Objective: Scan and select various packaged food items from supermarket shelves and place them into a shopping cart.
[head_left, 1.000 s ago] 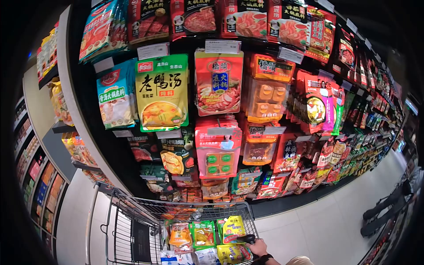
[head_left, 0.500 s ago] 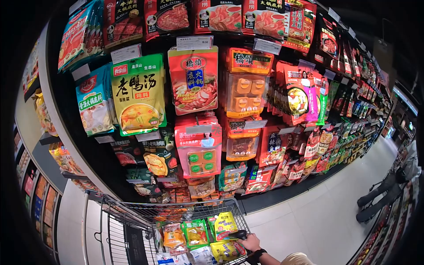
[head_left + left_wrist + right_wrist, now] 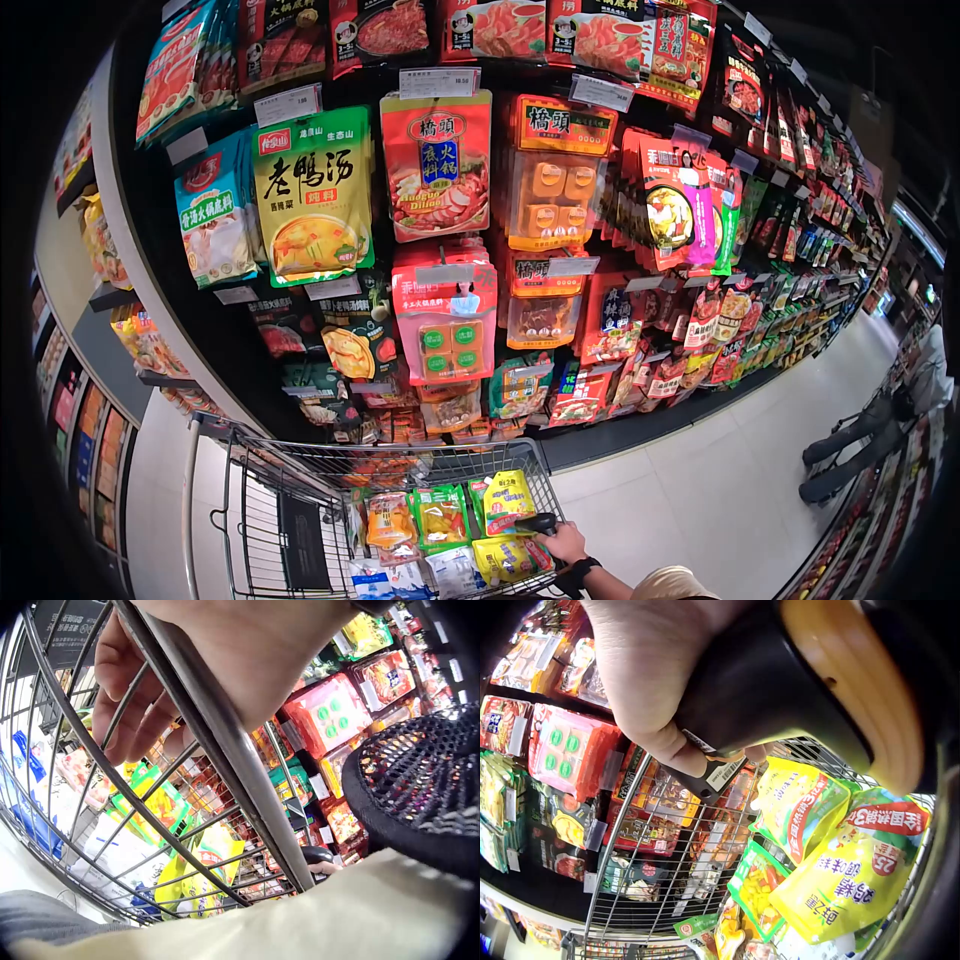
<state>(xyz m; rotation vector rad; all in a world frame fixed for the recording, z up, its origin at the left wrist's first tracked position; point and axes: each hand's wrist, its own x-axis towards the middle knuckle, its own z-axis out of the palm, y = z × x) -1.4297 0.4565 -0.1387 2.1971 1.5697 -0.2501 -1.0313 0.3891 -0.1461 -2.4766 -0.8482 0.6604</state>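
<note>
Low in the head view, the right hand (image 3: 565,543) is gripping a black handheld device (image 3: 537,523), which is jutting left over yellow bags (image 3: 505,560); upper left, left wrist view, the left hand (image 3: 154,694) is hanging loose-fingered across the cart rail (image 3: 266,791).

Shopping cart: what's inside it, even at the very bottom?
Inside the cart are an orange packet, a green one, yellow pouches and white-and-blue packets. They cover whatever is underneath, so I can't see that.

Black shelving (image 3: 600,447), pale side panel (image 3: 166,310) | light tiled floor (image 3: 655,490) | ceiling light (image 3: 922,239) far right
</note>
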